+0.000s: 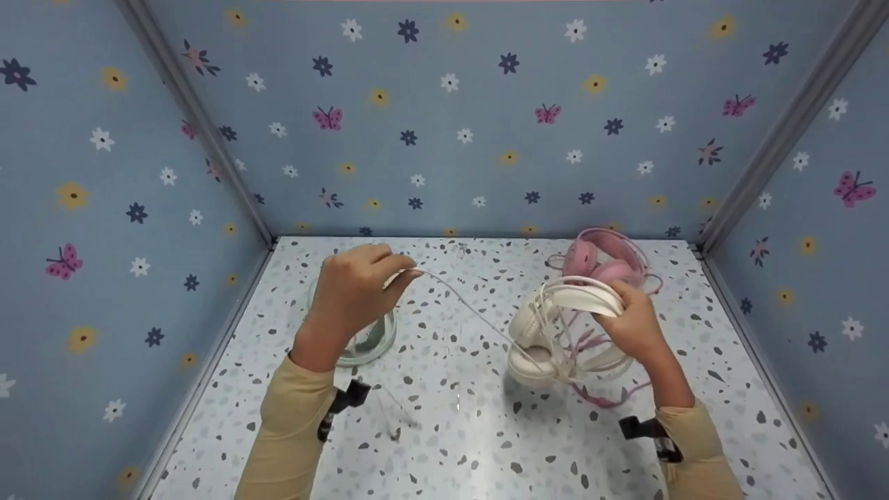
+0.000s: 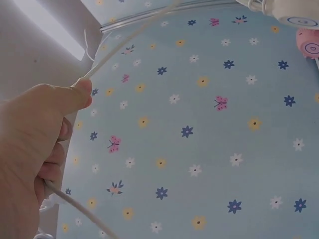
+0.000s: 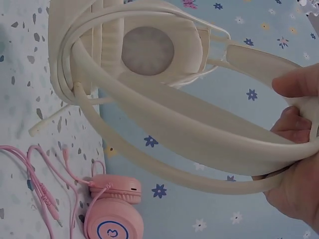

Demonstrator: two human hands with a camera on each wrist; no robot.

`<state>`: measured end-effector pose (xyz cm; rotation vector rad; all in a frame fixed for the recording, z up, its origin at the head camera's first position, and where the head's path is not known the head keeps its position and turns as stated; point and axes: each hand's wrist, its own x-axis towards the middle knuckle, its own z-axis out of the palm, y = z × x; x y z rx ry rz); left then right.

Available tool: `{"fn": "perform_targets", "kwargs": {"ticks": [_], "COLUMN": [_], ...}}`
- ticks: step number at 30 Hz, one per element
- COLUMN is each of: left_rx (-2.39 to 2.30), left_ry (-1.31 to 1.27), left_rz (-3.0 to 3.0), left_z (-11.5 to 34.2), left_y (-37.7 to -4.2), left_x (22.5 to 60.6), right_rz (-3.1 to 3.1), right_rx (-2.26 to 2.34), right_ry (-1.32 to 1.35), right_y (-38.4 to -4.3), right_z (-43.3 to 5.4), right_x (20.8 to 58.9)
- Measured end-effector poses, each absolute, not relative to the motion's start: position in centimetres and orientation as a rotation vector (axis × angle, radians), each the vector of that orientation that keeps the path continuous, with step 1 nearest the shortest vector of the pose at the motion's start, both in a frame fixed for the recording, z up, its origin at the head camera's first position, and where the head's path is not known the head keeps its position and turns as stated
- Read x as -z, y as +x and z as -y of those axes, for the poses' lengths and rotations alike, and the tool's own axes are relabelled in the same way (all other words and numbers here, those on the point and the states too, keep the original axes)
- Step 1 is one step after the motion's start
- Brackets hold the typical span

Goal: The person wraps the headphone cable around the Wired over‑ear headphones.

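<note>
My right hand [image 1: 630, 326] grips the headband of cream-white over-ear headphones [image 1: 531, 364], holding them up off the table. In the right wrist view the headband [image 3: 199, 134] runs into the curled fingers, and a loop of cable lies around one ear cup. To the left, my left hand [image 1: 361, 288] pinches the white cable [image 1: 472, 305] between thumb and fingers. That cable stretches across to the headphones. The left wrist view shows the cable [image 2: 127, 42] leaving the fingertips and its other part trailing below the fist. Pink headphones [image 1: 603, 257] lie behind the white pair.
A pale green coiled item [image 1: 368, 351], partly hidden by my left hand and forearm, lies on the speckled white table [image 1: 444, 430]. A pink cable [image 1: 604, 401] curls under the white headphones. Flower-patterned blue walls [image 1: 444, 153] enclose the back and both sides.
</note>
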<state>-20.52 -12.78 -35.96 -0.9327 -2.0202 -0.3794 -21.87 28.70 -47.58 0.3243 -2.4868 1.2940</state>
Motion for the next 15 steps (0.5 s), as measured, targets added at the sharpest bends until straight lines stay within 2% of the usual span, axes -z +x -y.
{"fn": "perform_targets", "kwargs": {"ticks": [5, 9, 15], "left_rx": [0.284, 0.257, 0.431], "left_ry": [-0.929, -0.902, -0.958], "left_rz": [2.004, 2.059, 2.326], "left_z": [12.4, 11.9, 11.6], "left_y": [-22.9, -24.5, -27.3], "left_x": [35.0, 34.9, 35.3], "right_rz": [2.621, 2.661, 2.513], "right_rx": [-1.384, -1.572, -1.918], "right_ry": [0.429, 0.626, 1.047], "right_y": [-20.6, -19.3, -20.7], "right_z": [-27.3, -26.3, -27.6], "right_x": [45.9, 44.3, 46.7]}}
